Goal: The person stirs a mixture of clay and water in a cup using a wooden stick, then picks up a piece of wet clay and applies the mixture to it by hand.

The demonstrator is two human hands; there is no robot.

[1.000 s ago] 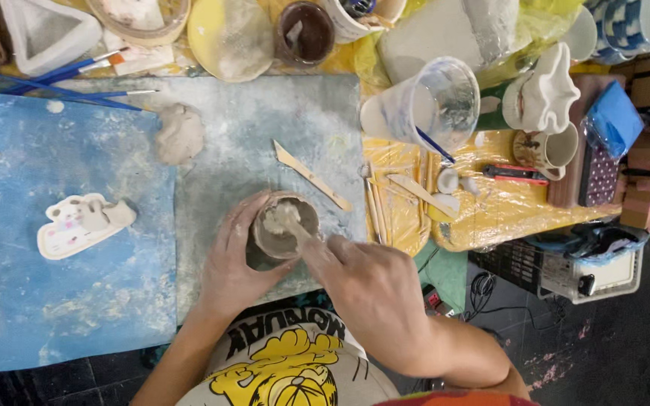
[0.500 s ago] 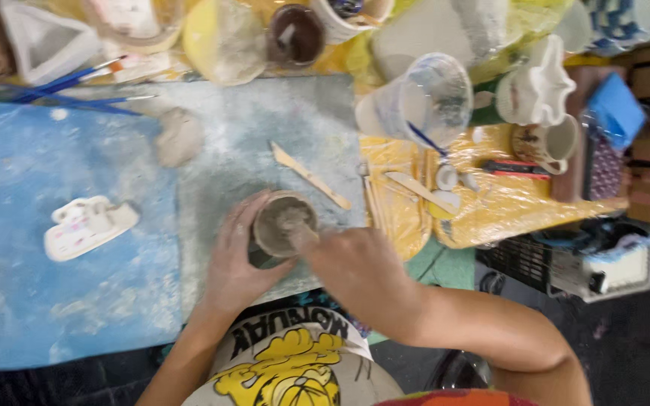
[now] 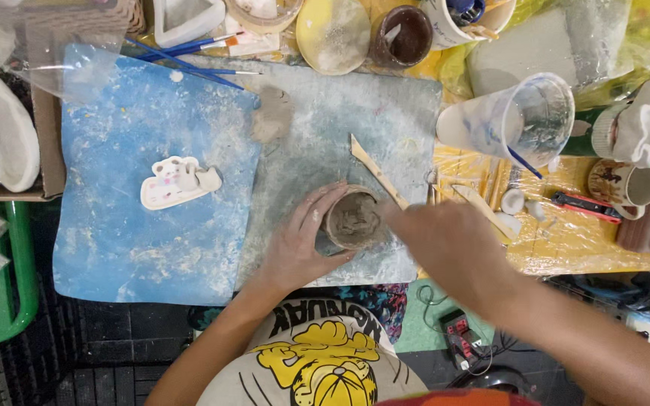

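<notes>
Your left hand cups the small clay pot from its left side, fingers curled against its wall; the pot sits on the grey board, near its near edge; your right hand hovers just right of it, blurred, so its grip cannot be told; a wooden tool lies just beyond.

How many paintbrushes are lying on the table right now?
3, as far as I can tell: two blue-handled brushes crossing at the top edge of the blue mat, and one light-handled brush just above them. Others may be hidden in the clutter.
</notes>
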